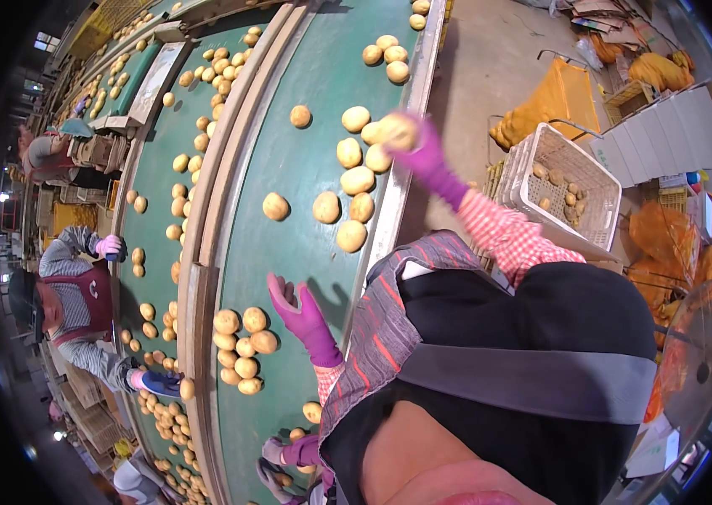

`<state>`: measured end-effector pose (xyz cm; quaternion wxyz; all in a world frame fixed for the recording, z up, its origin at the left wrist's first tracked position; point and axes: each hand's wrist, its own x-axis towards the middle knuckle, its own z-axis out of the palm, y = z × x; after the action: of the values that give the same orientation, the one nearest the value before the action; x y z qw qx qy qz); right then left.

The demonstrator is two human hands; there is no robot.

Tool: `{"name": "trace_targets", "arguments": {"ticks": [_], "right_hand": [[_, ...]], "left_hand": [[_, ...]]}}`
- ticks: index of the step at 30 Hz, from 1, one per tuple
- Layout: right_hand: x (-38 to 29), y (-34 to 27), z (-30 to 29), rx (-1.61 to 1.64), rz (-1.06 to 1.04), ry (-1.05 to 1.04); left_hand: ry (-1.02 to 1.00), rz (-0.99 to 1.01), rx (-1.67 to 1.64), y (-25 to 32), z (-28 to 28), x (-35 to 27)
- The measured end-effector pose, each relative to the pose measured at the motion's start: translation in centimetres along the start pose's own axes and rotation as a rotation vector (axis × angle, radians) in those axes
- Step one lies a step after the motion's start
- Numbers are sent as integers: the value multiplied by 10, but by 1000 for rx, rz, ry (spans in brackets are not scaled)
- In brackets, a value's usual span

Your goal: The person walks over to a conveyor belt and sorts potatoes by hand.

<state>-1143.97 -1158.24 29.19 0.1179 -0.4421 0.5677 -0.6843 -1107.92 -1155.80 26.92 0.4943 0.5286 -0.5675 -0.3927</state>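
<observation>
My right hand point(416, 148), in a purple glove and blurred, is closed around a potato point(397, 131) at the near edge of the green conveyor belt point(305, 252). Several potatoes point(357, 180) lie just beside and below it on the belt. My left hand point(299, 312), gloved in purple with a grey palm side, hovers over the belt with fingers apart and holds nothing. A cluster of potatoes point(245, 347) lies to its lower left. One potato point(276, 206) sits apart farther up the belt.
A wooden divider point(204, 208) separates a second potato belt point(160, 145). Across it, a co-worker's gloved hand point(163, 383) touches a potato. Another person's gloved hands point(274, 473) work at the bottom. A white plastic crate point(611, 202) with potatoes and orange mesh sacks point(545, 101) stand at right.
</observation>
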Motion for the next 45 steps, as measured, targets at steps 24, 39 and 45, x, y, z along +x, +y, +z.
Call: {"name": "trace_targets", "arguments": {"ticks": [24, 39, 45], "right_hand": [[122, 171, 0, -791, -438, -781], [73, 105, 98, -566, -948, -1535], [70, 95, 128, -487, -1001, -1624]], "left_hand": [[104, 144, 708, -36, 126, -9], [297, -249, 547, -15, 171, 1], [462, -339, 626, -18, 197, 15]]}}
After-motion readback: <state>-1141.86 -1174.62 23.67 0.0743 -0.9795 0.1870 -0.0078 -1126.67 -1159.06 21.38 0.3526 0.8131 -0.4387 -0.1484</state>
